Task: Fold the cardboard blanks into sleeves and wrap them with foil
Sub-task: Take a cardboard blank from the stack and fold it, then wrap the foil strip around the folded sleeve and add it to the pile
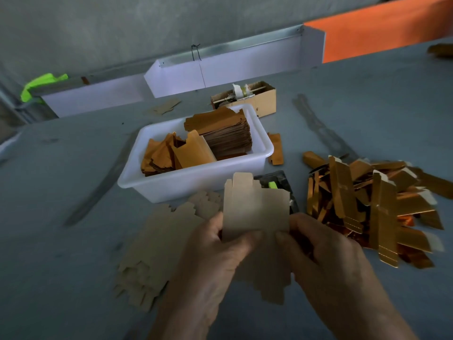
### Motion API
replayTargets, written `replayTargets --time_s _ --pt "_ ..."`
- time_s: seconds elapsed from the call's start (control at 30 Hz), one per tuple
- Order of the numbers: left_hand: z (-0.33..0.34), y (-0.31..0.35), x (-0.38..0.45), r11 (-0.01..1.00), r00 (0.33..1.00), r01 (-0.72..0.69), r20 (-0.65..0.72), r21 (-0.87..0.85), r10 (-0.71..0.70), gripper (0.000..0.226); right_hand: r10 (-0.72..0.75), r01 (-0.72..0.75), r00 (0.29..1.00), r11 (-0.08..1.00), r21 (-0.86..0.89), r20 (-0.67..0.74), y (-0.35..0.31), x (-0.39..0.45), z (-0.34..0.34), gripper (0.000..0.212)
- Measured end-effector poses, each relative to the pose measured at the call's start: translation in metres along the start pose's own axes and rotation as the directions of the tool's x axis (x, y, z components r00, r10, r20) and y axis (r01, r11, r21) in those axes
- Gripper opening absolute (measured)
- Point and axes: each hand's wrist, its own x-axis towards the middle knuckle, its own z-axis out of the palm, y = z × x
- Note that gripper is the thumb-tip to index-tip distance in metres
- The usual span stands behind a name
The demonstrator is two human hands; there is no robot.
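Both hands, left hand [213,244] and right hand [326,251], pinch an upright cardboard blank [255,207], tabs pointing up.

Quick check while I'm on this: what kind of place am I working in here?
Probably a small packaging or craft workshop bench. A white plastic tub holds stacked orange-gold cut sheets, plain cardboard blanks lie fanned out on the grey table, and a heap of finished gold foil sleeves sits on the right.

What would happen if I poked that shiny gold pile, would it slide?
Probably. The gold foil pieces lie loosely criss-crossed, some propped on others, so a poke would likely topple and scatter them. Their glossy faces look slippery, and they look thin, so probably light.
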Motion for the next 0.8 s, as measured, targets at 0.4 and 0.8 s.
replayTargets --time_s 0.4,0.8 --pt "0.017 -0.004 -0.009 0.997 0.993 -0.055 -0.111 -0.053 0.049 0.007 -0.018 0.026 0.999 0.982 0.187 -0.044 -0.01 -0.005 0.016 0.044" --pt "0.005 -0.006 -0.016 0.991 0.988 -0.126 0.094 0.045 0.121 0.018 0.064 -0.066 0.998 0.994 0.087 0.029 -0.004 -0.002 0.008 0.014"
